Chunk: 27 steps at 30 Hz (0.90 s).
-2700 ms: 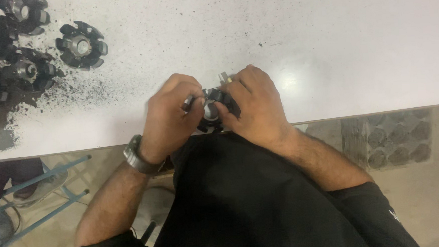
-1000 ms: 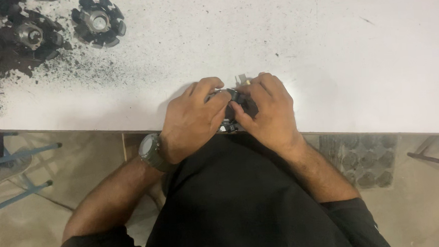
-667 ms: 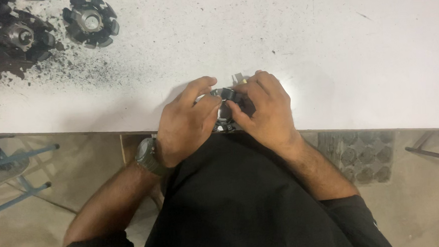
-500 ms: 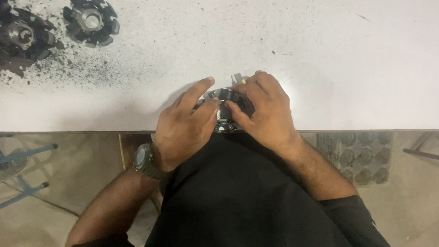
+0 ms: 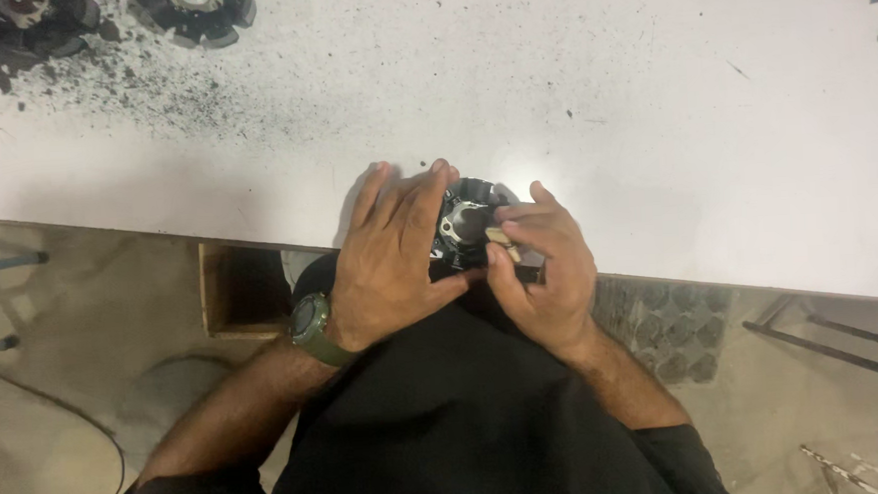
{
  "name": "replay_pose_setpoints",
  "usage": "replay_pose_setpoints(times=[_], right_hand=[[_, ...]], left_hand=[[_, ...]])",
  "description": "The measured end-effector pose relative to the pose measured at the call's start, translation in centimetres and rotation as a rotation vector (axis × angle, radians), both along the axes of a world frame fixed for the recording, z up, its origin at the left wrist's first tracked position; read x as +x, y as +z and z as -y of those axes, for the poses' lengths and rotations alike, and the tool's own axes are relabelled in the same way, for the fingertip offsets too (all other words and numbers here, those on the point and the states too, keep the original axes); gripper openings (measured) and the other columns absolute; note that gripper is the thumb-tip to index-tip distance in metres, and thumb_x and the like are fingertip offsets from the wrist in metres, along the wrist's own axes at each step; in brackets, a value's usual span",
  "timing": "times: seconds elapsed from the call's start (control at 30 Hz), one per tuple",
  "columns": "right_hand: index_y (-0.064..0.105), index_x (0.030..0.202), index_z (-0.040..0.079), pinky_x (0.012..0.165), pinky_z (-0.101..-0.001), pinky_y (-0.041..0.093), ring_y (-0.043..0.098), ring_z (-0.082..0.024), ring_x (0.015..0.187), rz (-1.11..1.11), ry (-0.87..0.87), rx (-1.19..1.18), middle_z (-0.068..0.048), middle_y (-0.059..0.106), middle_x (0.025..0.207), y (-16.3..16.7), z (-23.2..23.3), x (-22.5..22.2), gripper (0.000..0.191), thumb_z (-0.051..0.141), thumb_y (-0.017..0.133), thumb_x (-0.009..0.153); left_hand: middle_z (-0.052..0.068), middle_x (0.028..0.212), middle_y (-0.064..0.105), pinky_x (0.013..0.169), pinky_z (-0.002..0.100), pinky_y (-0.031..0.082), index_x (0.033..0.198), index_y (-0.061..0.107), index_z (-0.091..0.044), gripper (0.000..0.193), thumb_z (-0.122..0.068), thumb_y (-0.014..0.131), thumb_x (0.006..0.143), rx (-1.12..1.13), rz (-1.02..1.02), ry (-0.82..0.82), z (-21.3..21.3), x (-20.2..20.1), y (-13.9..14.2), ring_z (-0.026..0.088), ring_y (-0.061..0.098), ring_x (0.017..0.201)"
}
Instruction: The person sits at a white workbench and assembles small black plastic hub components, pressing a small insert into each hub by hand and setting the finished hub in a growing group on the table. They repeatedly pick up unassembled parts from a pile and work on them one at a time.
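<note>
White table edge — both hands mostly hide a dark round part, perhaps metal.

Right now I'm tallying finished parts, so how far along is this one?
Hard to call any finished: two similar black parts lie at the table's far left in dark dust. In hand: the left hand cups a black round part at the table edge while the right hand pinches a small pale piece against it. That piece isn't seated yet.
</note>
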State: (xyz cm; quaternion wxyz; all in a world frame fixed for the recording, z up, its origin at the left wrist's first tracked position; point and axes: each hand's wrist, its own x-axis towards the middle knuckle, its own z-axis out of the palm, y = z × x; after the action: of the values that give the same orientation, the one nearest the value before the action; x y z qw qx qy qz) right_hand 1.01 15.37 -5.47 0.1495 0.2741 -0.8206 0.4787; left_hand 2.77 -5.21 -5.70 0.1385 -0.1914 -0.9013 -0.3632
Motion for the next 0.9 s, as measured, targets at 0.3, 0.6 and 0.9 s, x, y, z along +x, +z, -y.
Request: replay_pose_setpoints(times=[0.3, 0.6, 0.9], right_hand=[[0.062, 0.108, 0.003, 0.113, -0.0562, 0.053, 0.072, -0.031, 0.106, -0.113, -0.007, 0.131, -0.013, 0.069, 0.104, -1.2, 1.1, -0.4, 0.029, -0.006, 0.078, 0.086], [0.062, 0.110, 0.003, 0.110, -0.0520, 0.057, 0.071, -0.031, 0.106, -0.125, -0.007, 0.172, -0.014, 0.070, 0.106, -0.6, 1.9, -0.7, 0.032, -0.008, 0.079, 0.084], [0.065, 0.107, 0.003, 0.109, -0.0525, 0.057, 0.072, -0.030, 0.104, -0.106, -0.016, 0.241, -0.012, 0.072, 0.102, 0.6, 2.4, -0.7, 0.028, -0.011, 0.077, 0.086]], left_hand=[[0.020, 0.151, 0.051, 0.122, 0.054, 0.040, 0.158, 0.018, 0.000, 0.125, -0.028, 0.098, 0.066, 0.095, 0.011, -0.022, 0.2, 0.0, -1.0, 0.038, 0.055, 0.135], [0.020, 0.144, 0.054, 0.121, 0.054, 0.041, 0.159, 0.018, -0.001, 0.128, -0.031, 0.098, 0.064, 0.102, 0.013, -0.024, 0.4, 0.1, -0.9, 0.038, 0.056, 0.132], [0.021, 0.142, 0.055, 0.121, 0.055, 0.042, 0.159, 0.016, -0.002, 0.128, -0.033, 0.098, 0.066, 0.106, 0.001, -0.021, 0.4, 0.1, -1.2, 0.038, 0.059, 0.129]])
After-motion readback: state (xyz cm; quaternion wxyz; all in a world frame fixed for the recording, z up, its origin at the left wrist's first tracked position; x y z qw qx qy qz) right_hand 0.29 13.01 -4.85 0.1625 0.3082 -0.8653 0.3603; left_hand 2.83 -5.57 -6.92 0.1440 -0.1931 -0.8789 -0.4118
